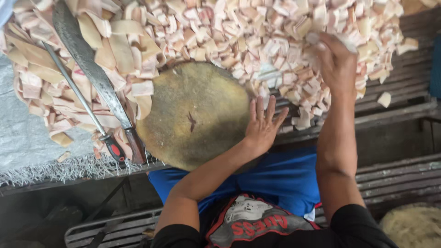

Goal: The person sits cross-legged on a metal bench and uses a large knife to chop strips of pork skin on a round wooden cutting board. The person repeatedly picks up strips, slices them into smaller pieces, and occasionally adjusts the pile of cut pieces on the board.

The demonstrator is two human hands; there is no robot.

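Beyond the round chopping block [197,115] the heap of cut fatty meat pieces [257,41] is lying soft and slick-looking — right hand [337,62] digging into it, grip hidden — left hand [262,126] resting spread flat at the block's edge, grasping nothing.

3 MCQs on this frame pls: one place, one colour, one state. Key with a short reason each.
1. Where does the left hand rest?
A. on the round chopping block's edge
B. on the knife
C. on the grey cloth
2. What colour is the sharpening steel's grip?
A. blue
B. red and black
C. white
3. How is the long knife?
A. held
B. stuck upright
C. lying unheld on the strips

Key: A, its fingers spread flat at the round chopping block edge; B, the sharpening steel ends in red and black; C, the long knife lies on meat strips, while the right hand is in cut meat pieces.
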